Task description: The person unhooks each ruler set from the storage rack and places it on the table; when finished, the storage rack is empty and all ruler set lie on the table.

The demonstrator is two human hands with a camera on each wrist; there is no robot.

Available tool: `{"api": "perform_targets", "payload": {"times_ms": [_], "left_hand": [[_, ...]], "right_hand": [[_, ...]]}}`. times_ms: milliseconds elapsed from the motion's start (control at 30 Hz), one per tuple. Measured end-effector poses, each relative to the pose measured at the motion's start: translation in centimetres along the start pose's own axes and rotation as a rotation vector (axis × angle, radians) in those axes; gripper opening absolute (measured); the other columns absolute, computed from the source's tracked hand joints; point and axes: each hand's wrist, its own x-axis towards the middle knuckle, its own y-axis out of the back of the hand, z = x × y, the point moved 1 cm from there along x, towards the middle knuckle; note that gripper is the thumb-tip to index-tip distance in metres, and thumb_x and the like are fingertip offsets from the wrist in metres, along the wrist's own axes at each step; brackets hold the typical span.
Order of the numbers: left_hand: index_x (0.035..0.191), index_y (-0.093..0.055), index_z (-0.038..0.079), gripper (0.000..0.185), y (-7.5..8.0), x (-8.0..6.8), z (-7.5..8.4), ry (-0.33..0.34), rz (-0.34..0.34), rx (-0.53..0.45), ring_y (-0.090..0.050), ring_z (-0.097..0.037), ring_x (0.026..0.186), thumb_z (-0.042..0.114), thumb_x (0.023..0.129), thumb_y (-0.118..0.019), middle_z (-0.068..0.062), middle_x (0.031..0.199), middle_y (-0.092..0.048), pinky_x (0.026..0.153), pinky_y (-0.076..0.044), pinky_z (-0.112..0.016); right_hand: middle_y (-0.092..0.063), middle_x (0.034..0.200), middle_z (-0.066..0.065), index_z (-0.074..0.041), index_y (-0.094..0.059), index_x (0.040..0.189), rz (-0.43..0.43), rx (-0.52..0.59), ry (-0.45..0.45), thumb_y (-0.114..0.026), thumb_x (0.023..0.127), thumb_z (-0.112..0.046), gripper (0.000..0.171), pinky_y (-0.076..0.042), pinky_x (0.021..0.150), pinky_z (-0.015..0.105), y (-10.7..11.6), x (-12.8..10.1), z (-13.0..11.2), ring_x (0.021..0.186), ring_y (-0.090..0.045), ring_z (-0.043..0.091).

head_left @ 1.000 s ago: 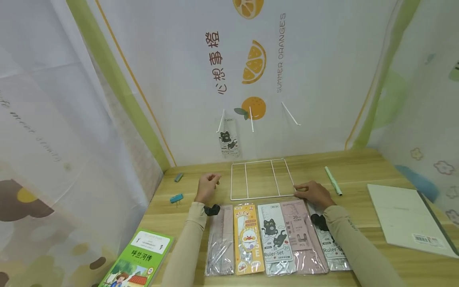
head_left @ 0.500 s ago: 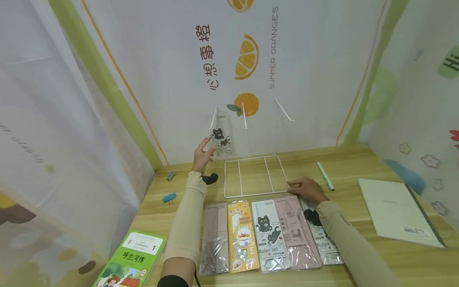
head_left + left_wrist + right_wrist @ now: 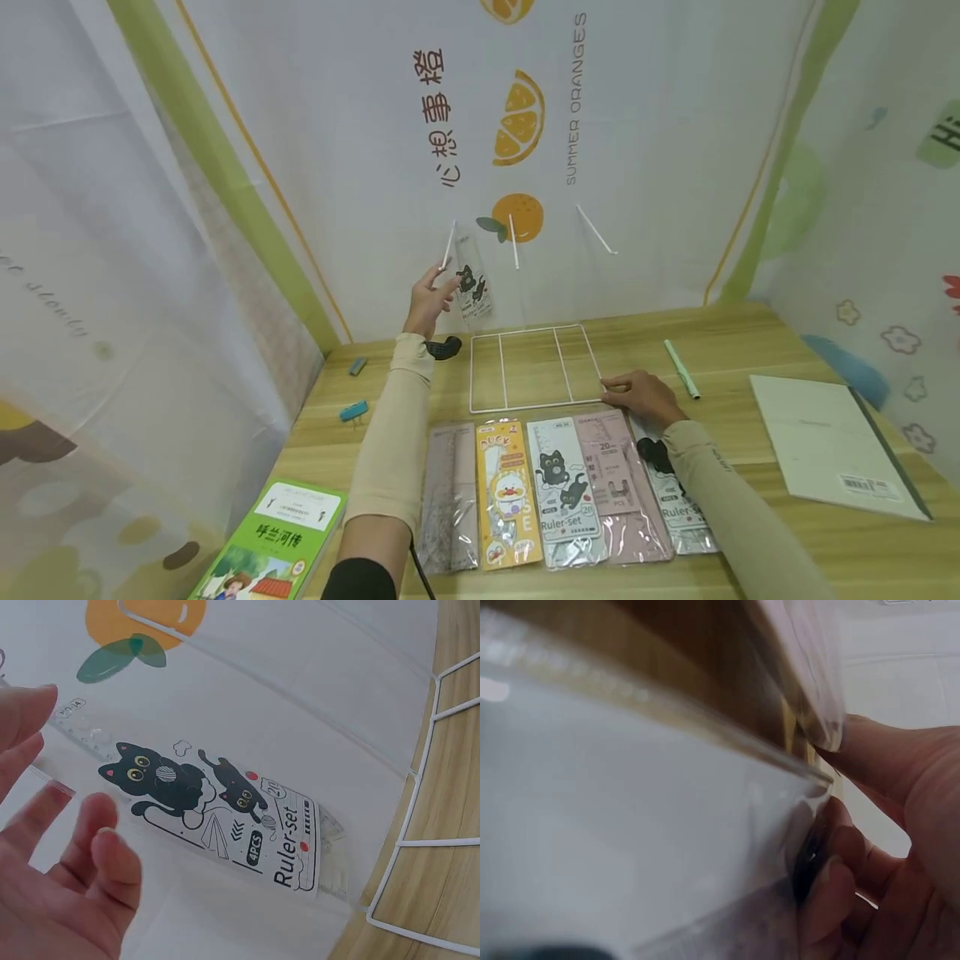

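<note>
- green book (image 3: 273,542), lower left of the head view, lies flat on the tabletop (image 3: 750,350); two small blue clips (image 3: 353,411) sit above it near the left edge.
- left hand (image 3: 429,302), upper centre-left: arm stretched forward and up off the tabletop, sleeve running from the bottom edge to the wrist, fingers (image 3: 97,855) spread and straight, palm facing the backdrop.
- cat ruler set (image 3: 471,286) hangs tilted on the backdrop from a white peg (image 3: 448,245), just right of the left fingertips. In the left wrist view the fingers lie at its upper-left end; cannot tell whether they touch it, no pinch visible.
- white wire grid (image 3: 534,368), centre of the frame, lies flat on the tabletop below the hanging pack.
- row of five ruler packs (image 3: 561,492) lies side by side along the lower centre, between the two forearms.
- right hand (image 3: 643,397), centre-right: forearm low on the tabletop over the rightmost packs, fingers curled at the grid's near right corner. Right wrist view is blurred; the fingers curl against a clear pack edge, grip cannot be told.
- green pen (image 3: 681,368) just right of that hand; white notebook (image 3: 828,444) further right.
</note>
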Motion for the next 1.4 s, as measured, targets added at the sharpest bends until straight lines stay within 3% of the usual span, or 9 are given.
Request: {"api": "perform_targets", "payload": {"times_ms": [200,400,700,933,1167,1400], "left_hand": [[0.147,-0.053,0.025,0.05,0.2,-0.1,0.4,0.054,-0.026,-0.008,-0.05,-0.007,0.067,0.018,0.1,-0.065,-0.009,0.156,-0.042,0.053,-0.045,-0.016],[0.141,-0.06,0.013,0.041,0.7,-0.9,0.5,-0.012,-0.024,-0.097,-0.045,-0.004,0.055,0.014,0.1,-0.063,-0.015,0.134,-0.056,0.049,-0.039,-0.016],[0.135,-0.063,0.008,0.037,2.5,-4.5,0.6,-0.12,-0.048,-0.125,-0.04,-0.007,0.049,0.017,0.099,-0.066,-0.018,0.113,-0.063,0.046,-0.035,-0.019],[0.132,-0.064,0.004,0.036,3.7,-7.2,1.3,-0.187,-0.102,-0.035,-0.034,-0.005,0.048,0.011,0.097,-0.068,-0.001,0.094,-0.059,0.045,-0.031,-0.018],[0.13,-0.066,0.004,0.037,4.6,-9.6,2.5,-0.232,-0.106,0.098,-0.042,-0.008,0.056,0.002,0.093,-0.069,-0.001,0.091,-0.059,0.049,-0.032,-0.017],[0.127,-0.066,-0.002,0.038,5.1,-11.2,3.8,-0.24,-0.068,0.033,-0.049,-0.005,0.062,-0.005,0.089,-0.07,0.0,0.09,-0.061,0.052,-0.034,-0.016]], "right_hand": [[-0.062,0.135,0.023,-0.013,-0.069,0.128,-0.015,0.019,-0.002,-0.076,0.089,-0.038,0.047,-0.051,0.08,0.042,-0.1,0.2,0.1,0.116,-0.062,0.041],[-0.061,0.137,0.023,-0.013,-0.069,0.129,-0.008,0.016,-0.01,-0.076,0.089,-0.038,0.048,-0.05,0.081,0.044,0.0,0.1,-0.2,0.12,-0.059,0.044],[-0.061,0.135,0.024,-0.011,-0.069,0.129,-0.007,0.009,-0.005,-0.075,0.09,-0.037,0.048,-0.05,0.086,0.05,0.1,-0.2,-0.5,0.12,-0.059,0.045],[-0.06,0.137,0.025,-0.01,-0.068,0.129,-0.001,0.005,-0.008,-0.076,0.089,-0.039,0.05,-0.05,0.088,0.053,0.1,-0.4,-0.1,0.122,-0.057,0.047],[-0.059,0.137,0.024,-0.009,-0.068,0.13,0.001,0.008,0.0,-0.075,0.09,-0.038,0.05,-0.049,0.089,0.053,0.0,-0.5,-0.1,0.125,-0.055,0.048],[-0.059,0.137,0.024,-0.01,-0.067,0.13,-0.01,0.025,0.004,-0.075,0.091,-0.036,0.048,-0.049,0.086,0.049,-0.4,-0.5,-0.4,0.121,-0.058,0.044]]}}
